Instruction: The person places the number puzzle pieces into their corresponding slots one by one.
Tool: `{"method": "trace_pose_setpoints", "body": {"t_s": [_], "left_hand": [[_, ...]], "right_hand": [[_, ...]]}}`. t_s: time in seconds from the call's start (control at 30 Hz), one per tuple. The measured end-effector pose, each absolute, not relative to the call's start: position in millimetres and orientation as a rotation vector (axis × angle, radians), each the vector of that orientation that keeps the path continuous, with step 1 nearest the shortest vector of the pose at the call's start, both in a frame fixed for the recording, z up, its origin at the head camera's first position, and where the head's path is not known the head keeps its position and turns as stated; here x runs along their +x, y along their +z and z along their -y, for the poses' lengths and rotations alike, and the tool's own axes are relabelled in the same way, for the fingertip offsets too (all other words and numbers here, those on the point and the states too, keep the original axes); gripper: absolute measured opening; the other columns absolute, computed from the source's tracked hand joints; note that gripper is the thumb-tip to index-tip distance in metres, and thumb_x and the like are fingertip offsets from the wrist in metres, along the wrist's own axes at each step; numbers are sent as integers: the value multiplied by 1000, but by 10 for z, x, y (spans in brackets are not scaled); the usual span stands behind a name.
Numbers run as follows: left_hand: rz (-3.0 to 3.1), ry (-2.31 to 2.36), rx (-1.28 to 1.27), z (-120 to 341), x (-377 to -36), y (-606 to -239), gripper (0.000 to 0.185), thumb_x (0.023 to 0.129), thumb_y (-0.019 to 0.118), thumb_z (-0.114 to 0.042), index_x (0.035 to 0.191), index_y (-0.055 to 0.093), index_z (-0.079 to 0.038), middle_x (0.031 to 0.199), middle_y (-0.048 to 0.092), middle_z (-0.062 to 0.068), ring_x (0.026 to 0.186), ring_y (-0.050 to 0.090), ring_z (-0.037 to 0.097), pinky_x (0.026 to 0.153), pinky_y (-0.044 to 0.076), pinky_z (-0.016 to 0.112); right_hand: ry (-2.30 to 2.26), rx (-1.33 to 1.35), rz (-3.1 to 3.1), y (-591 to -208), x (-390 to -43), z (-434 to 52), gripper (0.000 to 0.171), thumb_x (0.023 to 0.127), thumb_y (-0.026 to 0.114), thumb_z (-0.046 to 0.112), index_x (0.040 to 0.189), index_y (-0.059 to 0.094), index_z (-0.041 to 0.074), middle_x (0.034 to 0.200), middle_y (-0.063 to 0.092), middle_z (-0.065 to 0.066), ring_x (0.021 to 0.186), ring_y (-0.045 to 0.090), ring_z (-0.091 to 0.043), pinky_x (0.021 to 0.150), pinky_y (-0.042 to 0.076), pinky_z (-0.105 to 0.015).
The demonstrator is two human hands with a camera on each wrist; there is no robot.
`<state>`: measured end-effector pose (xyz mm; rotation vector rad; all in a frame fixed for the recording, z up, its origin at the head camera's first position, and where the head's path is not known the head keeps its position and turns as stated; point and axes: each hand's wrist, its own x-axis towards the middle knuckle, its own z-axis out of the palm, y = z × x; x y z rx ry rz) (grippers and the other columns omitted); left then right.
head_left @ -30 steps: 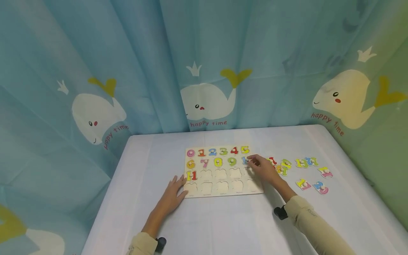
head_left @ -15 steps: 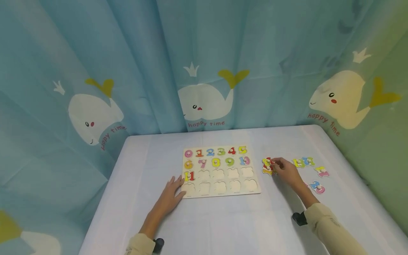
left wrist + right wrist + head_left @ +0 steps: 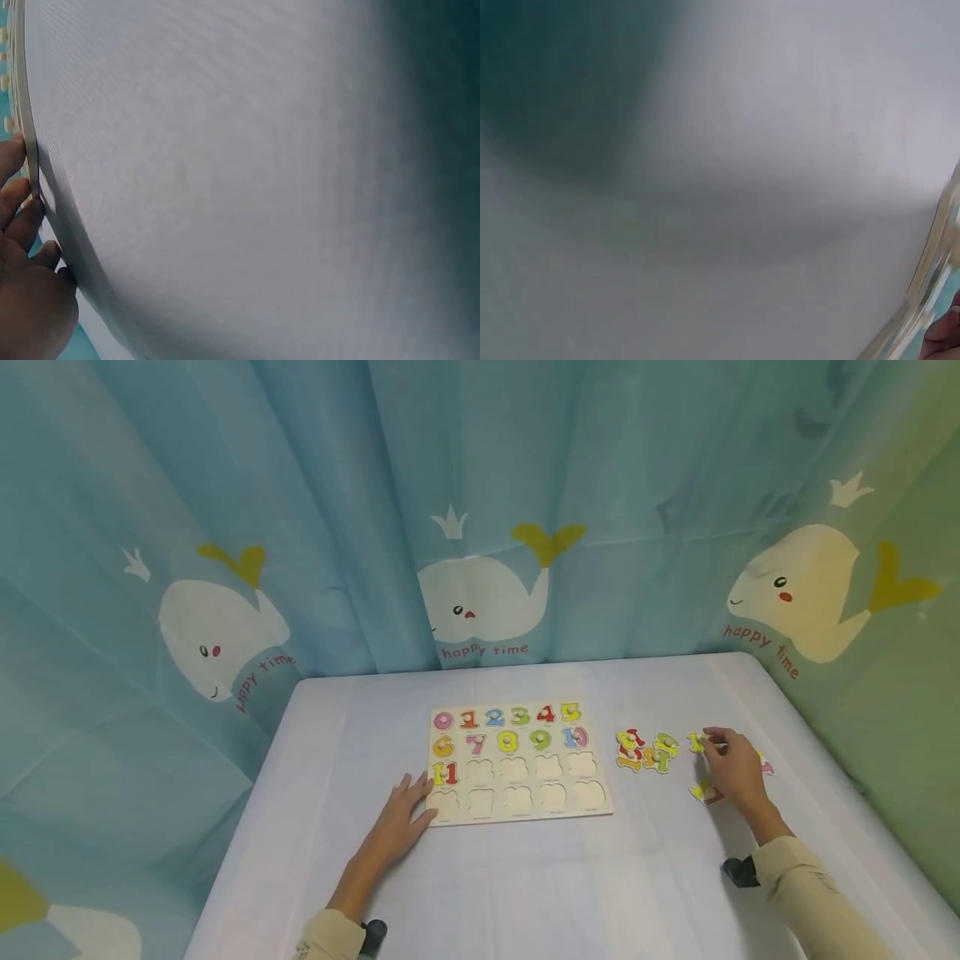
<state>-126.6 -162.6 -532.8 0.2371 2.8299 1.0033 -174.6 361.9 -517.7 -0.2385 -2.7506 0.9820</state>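
A wooden number puzzle board (image 3: 522, 817) lies on the white table. Knobbed number pieces fill its two upper rows, and a yellow and red 11 piece (image 3: 446, 773) sits at the left of the third row. My left hand (image 3: 401, 818) rests on the board's left edge with fingers extended; the left wrist view shows its fingertips at that edge. At the right, my right hand (image 3: 738, 768) reaches over loose number pieces, thumb and index fingertips beside a yellow-green 13 piece (image 3: 697, 742). The hand hides the neighbouring pieces, and whether it pinches one is unclear.
Several loose pieces, including a yellow-green one (image 3: 665, 744) and a red and yellow one (image 3: 628, 758), lie right of the board, some overlapping. A yellow and red 17 piece (image 3: 706, 792) lies nearer me. A blue whale-print curtain (image 3: 337, 527) hangs behind the table.
My right hand has left the board's 10 piece, passed over the near cluster of loose pieces and moved right to the farther ones. The left hand stays at the board's edge.
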Motion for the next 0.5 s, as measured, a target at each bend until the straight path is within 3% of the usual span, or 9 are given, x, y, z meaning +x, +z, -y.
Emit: {"method": "trace_pose_setpoints", "body": {"t_s": [0.27,0.5], "left_hand": [[-2824,1032,260,1630,-1251,-5295,52,91,61,-21,138,46,-5,148,35,9,139,18,35,110,17,53],[-2835,1037,262,1613,-1238,-5302,52,91,62,-20,137,47,-4,147,37,10,139,19,35,110,17,53]], "right_hand": [[921,-269,2829,-5252,-1898,-3969,36,96,42,5,127,45,-13,118,47,-33,101,47,-45,78,42,-55],[927,-233,2890,-5264,-1995,-4040,33,92,46,0,122,49,-14,113,50,-33,101,47,-46,79,41,-57]]}}
